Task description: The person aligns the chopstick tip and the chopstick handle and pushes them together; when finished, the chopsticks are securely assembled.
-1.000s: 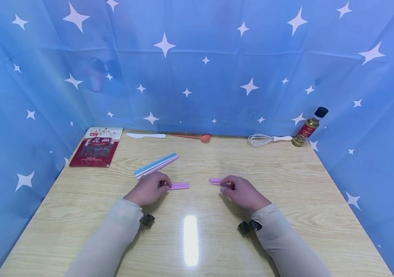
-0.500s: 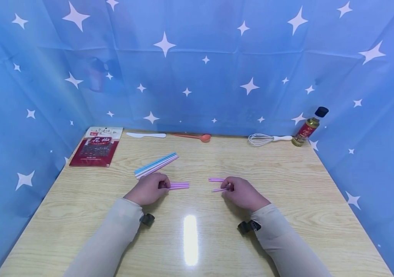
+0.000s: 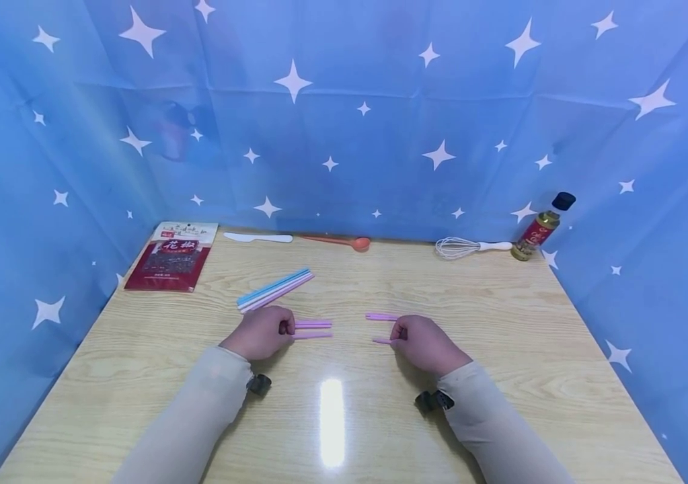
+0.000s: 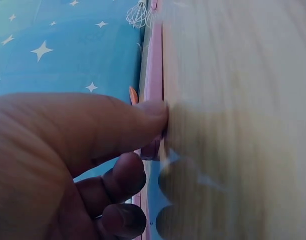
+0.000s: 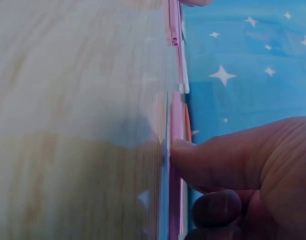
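In the head view my left hand pinches a pink chopstick low over the table. It lies just on the near side of other pink chopsticks, which extend from beyond the fingers. My right hand pinches another pink chopstick, whose tip points left. Behind that tip more pink chopsticks lie partly hidden by the hand. The left wrist view has the left thumb against pink chopsticks, other fingers curled. In the right wrist view, the right thumb presses on a pink chopstick.
Blue, white and pink chopsticks lie slantwise behind the left hand. Along the back edge are a red spice packet, a white knife, an orange spoon, a whisk and an oil bottle. A starry curtain surrounds the table.
The left hand's chopstick has come toward the near edge, apart from its neighbours. The right hand's chopstick has also come nearer, widening the gap. The head view has shifted slightly.
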The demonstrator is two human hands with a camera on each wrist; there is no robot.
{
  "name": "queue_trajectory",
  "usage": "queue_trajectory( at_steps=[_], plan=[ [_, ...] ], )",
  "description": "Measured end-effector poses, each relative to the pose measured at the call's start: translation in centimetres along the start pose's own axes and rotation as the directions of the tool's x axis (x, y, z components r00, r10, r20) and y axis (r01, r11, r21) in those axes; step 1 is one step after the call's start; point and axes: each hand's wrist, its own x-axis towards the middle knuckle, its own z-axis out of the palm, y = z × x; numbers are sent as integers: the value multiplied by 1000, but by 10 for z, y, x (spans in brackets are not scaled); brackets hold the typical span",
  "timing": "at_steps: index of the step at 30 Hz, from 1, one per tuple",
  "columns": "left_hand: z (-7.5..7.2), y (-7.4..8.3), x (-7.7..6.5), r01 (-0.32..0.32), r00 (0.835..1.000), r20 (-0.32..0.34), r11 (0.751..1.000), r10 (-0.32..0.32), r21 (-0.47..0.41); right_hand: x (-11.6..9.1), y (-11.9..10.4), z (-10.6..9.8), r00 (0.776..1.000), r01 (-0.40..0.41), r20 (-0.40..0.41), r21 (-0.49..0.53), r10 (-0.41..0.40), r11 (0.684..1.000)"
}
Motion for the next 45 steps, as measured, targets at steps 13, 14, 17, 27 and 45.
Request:
queue_trajectory(
  at_steps=[13, 14, 17, 27, 45],
  plan=[
    [2, 9, 0, -65, 997, -58, 952, 50, -298, 3, -2, 0, 966, 253, -113, 271, -231, 929],
    [2, 10, 0, -71, 996, -67, 947, 53, -314, 2, -3, 0, 962, 269, -127, 295, -241, 917],
    [3, 13, 0, -106, 992, -98, 932, 77, -345, 1, -6, 1, 951, 305, -159, 353, -265, 884],
    [6, 20, -2, -167, 984, -117, 902, 131, -397, -4, -16, 3, 937, 339, -233, 428, -260, 838],
    [6, 23, -3, -175, 983, -124, 907, 137, -384, -4, -15, 4, 941, 329, -224, 432, -253, 840]
  ],
)
